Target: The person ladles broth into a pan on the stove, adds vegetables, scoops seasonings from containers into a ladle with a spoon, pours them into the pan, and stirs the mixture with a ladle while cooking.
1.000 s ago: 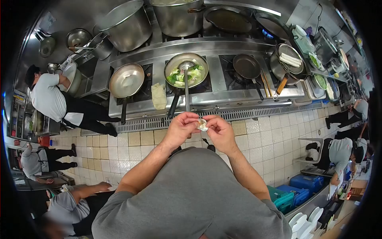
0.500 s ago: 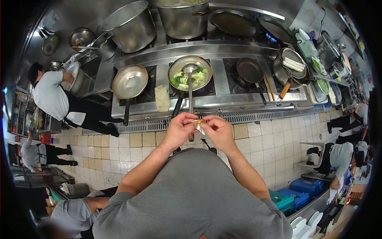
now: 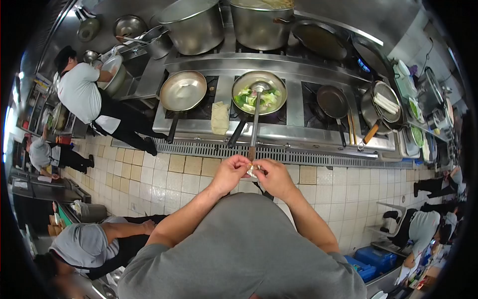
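Note:
Between the fingertips of both hands is a small silver and yellow foil wrapper (image 3: 252, 172). My left hand (image 3: 229, 174) pinches one side of it, and my right hand (image 3: 275, 178) pinches the other. Fingers partly cover the wrapper, so whatever it contains is hidden. Just beyond the hands lies the handle end of a ladle (image 3: 256, 122), whose bowl rests in a frying pan (image 3: 249, 79). Chopped green and pale vegetables (image 3: 245, 98) sit in liquid in that pan, on the stove.
An empty-looking pan (image 3: 183, 89) and folded cloth (image 3: 219, 118) are left of it; a small dark pan (image 3: 332, 101) is right. Large pots (image 3: 194, 32) stand behind. One co-worker (image 3: 79, 89) stands at left with a basin; another person (image 3: 89, 244) is close behind on the left.
My view has turned, so the stove appears farther right. Both hands still grip the wrapper, now farther from the stove's front; less of its yellow-orange part shows.

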Tool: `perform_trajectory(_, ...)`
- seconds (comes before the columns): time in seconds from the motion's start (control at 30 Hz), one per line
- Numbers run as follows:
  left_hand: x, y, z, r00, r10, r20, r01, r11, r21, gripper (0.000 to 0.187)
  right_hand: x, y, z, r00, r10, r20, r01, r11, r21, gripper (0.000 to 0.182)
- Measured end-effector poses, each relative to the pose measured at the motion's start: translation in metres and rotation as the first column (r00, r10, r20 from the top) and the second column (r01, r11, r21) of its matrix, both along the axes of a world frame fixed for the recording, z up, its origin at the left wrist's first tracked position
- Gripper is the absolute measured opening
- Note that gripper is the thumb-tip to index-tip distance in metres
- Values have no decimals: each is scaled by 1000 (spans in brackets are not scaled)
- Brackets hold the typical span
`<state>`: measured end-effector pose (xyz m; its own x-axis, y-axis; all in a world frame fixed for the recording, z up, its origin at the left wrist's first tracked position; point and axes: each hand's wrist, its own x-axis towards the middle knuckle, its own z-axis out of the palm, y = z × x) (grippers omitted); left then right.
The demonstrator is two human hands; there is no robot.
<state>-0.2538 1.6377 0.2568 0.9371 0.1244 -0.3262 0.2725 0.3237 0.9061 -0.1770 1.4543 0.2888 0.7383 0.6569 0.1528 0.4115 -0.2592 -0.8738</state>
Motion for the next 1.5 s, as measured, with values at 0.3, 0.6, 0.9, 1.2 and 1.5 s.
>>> perform_trajectory(0.3, -28, 23, -10, 994, 50, -93, -79, 935, -345, 7, -5, 19, -4, 974, 172, 146, -163, 984, -68, 19)
perform_trajectory(0.6, -36, 43, -14, 979, 101, -176, -127, 982, -143, 9, 3, 48, 17, 989, 121, 85, -118, 992, -41, 12)
perform_trajectory(0.9, -46, 51, -18, 977, 81, -198, -119, 975, -188, 10, 75, 78, 36, 971, -58, 232, 80, 993, -85, 54)
perform_trajectory(1.2, -34, 36, 6, 998, 11, 64, -24, 979, 200, 7, -10, 23, -57, 351, 174, -920, 55, 977, 206, 32)
perform_trajectory(1.5, 4, -26, 13, 893, -321, 316, 187, 903, 388, 12, 1, -42, -44, 630, 88, -772, 269, 907, 323, 13)
